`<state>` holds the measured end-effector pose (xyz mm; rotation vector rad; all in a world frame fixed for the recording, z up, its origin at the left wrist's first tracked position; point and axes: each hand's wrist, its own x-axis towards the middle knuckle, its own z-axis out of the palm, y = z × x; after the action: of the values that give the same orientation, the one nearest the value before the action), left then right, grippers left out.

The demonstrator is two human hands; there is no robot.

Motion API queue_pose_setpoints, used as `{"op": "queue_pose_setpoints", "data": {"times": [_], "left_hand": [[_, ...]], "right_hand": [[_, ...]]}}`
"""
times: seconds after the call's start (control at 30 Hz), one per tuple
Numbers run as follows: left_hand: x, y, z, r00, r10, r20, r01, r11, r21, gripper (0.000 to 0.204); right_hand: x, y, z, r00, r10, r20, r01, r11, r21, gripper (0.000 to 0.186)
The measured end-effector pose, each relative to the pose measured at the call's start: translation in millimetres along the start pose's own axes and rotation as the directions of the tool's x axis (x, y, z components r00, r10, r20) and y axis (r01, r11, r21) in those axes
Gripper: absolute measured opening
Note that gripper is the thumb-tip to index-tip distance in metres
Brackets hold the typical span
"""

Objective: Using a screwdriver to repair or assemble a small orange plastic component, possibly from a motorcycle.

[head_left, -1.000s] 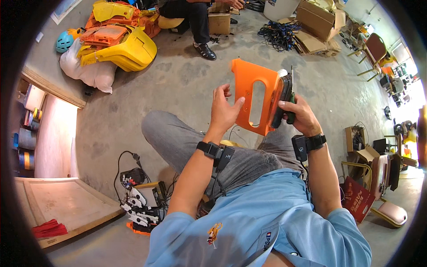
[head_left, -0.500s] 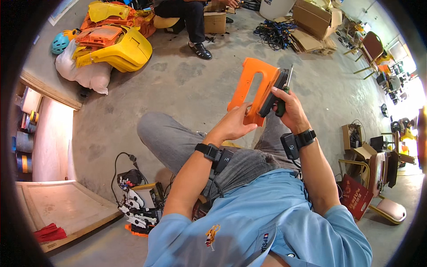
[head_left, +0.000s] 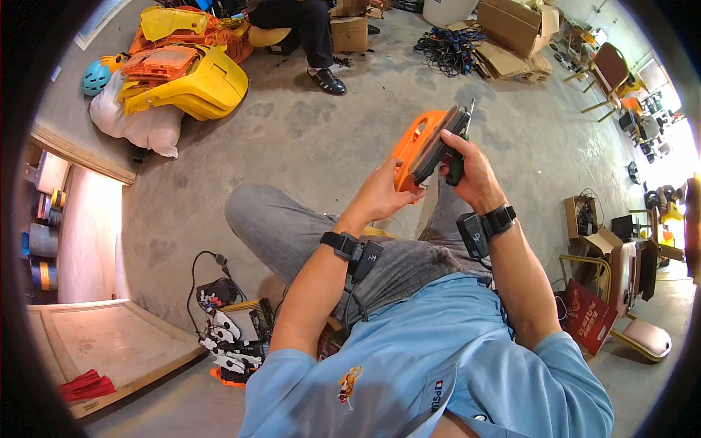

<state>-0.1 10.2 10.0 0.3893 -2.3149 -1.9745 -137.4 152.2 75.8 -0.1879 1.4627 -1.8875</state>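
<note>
An orange plastic housing [head_left: 424,141] with a long slot is held up over my lap, with a black rectangular part [head_left: 439,150] against its right side. My left hand [head_left: 382,191] grips the near end of the housing, fingers round its lower edge. Closed round the green handle of a screwdriver [head_left: 456,169], my right hand [head_left: 476,174] also lays its thumb on the black part. The screwdriver's metal shaft points up and away, beside the black part and not on a screw that I can see. Some right fingers are hidden behind the handle.
Yellow and orange plastic shells [head_left: 212,80] lie on a white sack [head_left: 146,120] at far left. A seated person's leg [head_left: 318,44] is ahead. Black cables [head_left: 449,51] and a cardboard box [head_left: 515,25] lie beyond. White-and-black parts [head_left: 226,339] sit left of me, a red box [head_left: 586,319] right.
The housing has turned, so its slotted face shows narrower and the black part faces up more. Both hands keep their hold, the left shifting slightly with the turn.
</note>
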Motion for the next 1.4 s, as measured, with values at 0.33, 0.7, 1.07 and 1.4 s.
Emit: {"op": "queue_pose_setpoints", "data": {"times": [0.33,0.7,1.07,1.4], "left_hand": [[4,-14,6,0.975,0.173,-0.138,-0.089,0.877,0.472,0.079],[5,-18,7,0.975,0.136,-0.177,-0.081,0.954,0.29,0.075],[9,-25,4,0.989,-0.118,-0.094,0.107,0.988,-0.11,0.055],[3,-5,-9,0.982,-0.185,-0.037,0.135,0.83,-0.542,0.055]], "right_hand": [[-1,7,9,0.999,-0.008,-0.046,0.005,0.998,-0.058,0.028],[1,6,11,0.988,-0.082,-0.129,0.07,0.993,-0.099,0.028],[-7,-2,6,0.996,-0.069,0.049,0.071,0.996,-0.048,0.027],[-14,-26,-24,0.993,-0.114,-0.025,0.111,0.989,-0.103,0.026]]}}
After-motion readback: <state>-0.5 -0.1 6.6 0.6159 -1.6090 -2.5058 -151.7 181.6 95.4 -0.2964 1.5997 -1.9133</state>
